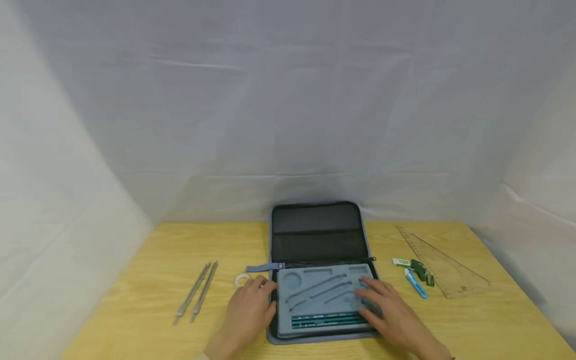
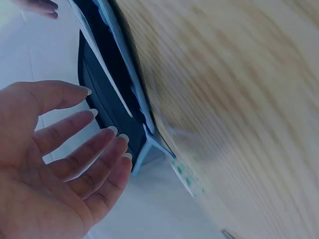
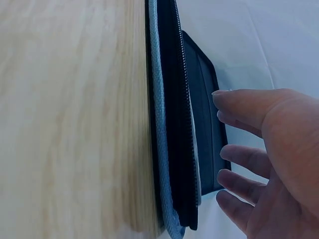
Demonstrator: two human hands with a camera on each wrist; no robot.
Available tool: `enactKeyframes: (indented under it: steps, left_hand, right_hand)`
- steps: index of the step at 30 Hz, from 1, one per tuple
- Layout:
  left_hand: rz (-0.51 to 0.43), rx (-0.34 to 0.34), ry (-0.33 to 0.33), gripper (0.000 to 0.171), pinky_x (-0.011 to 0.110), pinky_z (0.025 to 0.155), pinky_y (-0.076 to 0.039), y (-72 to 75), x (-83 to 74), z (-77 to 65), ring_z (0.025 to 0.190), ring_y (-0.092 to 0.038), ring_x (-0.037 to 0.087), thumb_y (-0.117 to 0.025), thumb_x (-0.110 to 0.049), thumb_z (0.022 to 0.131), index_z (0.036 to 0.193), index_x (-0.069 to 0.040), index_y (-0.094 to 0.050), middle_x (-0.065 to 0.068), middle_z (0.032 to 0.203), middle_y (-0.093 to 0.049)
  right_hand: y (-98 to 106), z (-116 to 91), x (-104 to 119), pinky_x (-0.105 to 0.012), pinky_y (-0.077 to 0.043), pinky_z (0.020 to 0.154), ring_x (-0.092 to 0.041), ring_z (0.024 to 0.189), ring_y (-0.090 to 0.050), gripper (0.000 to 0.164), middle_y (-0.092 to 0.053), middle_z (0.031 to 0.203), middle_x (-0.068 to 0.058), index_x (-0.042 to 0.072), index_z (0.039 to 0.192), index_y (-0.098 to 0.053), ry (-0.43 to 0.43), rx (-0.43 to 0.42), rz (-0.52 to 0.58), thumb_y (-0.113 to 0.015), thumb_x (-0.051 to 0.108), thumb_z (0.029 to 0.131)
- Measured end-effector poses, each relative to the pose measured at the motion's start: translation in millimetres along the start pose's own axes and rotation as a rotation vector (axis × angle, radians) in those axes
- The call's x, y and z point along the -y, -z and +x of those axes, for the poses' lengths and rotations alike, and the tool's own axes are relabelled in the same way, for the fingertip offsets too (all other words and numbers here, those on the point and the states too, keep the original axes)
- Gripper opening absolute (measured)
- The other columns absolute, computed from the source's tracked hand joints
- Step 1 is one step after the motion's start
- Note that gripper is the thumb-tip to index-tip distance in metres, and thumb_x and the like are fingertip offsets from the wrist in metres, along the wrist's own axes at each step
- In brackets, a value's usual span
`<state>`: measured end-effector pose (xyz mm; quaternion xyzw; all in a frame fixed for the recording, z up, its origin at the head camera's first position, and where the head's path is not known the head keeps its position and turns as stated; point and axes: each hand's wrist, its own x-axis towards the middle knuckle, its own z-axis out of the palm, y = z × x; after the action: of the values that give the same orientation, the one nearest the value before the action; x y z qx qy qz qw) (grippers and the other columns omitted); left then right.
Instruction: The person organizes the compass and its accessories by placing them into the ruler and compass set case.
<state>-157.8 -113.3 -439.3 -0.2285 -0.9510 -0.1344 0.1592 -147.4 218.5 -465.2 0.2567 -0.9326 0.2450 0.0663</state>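
Observation:
A zip case (image 1: pixel 320 245) with a black inside lies unfolded on the wooden table. In its lower half sits a grey foam tray (image 1: pixel 310 279) with shaped slots. Dark green pencils (image 1: pixel 326 320) fill the long slot at the tray's front; the other visible slots hold nothing. My left hand (image 1: pixel 252 307) is at the tray's left edge, fingers loosely bent and holding nothing in the left wrist view. Over the tray's right side is my right hand (image 1: pixel 391 312), its fingers spread. The right wrist view shows that hand (image 3: pixel 259 154) beside the case's zip edge, also holding nothing.
Two grey metallic pen-like tools (image 1: pixel 195 292) and a roll of tape (image 1: pixel 242 280) lie on the left. To the right are an eraser (image 1: pixel 401 262), a dark green item (image 1: pixel 420 271), a blue cutter (image 1: pixel 415 283) and a clear set square (image 1: pixel 445 265). White sheeting surrounds the table.

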Motion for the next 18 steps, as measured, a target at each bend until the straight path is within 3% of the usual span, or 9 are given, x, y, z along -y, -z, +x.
enactKeyframes:
  steps: [5,18]
  left_hand:
    - [0.033,-0.049,0.033,0.024,0.036,0.06,-0.049,2.6,10.1,-3.6,0.079,-0.057,0.021,-0.077,-0.016,0.074,0.096,-0.011,-0.069,0.001,0.09,-0.059]
    - [0.05,-0.029,0.109,0.025,0.035,0.058,-0.049,13.9,38.8,-18.6,0.077,-0.06,0.023,-0.076,-0.011,0.073,0.096,-0.008,-0.068,0.004,0.091,-0.061]
  right_hand:
    - [-2.4,4.0,1.8,-0.052,-0.043,0.093,-0.036,0.125,-0.043,0.038,-0.045,0.14,-0.015,0.014,0.126,-0.061,0.005,0.013,-0.004,-0.062,0.032,0.093]
    - [-7.4,15.1,7.3,-0.057,-0.039,0.094,-0.039,0.126,-0.041,0.041,-0.042,0.142,-0.018,0.014,0.129,-0.059,0.02,0.051,0.043,-0.059,0.036,0.095]
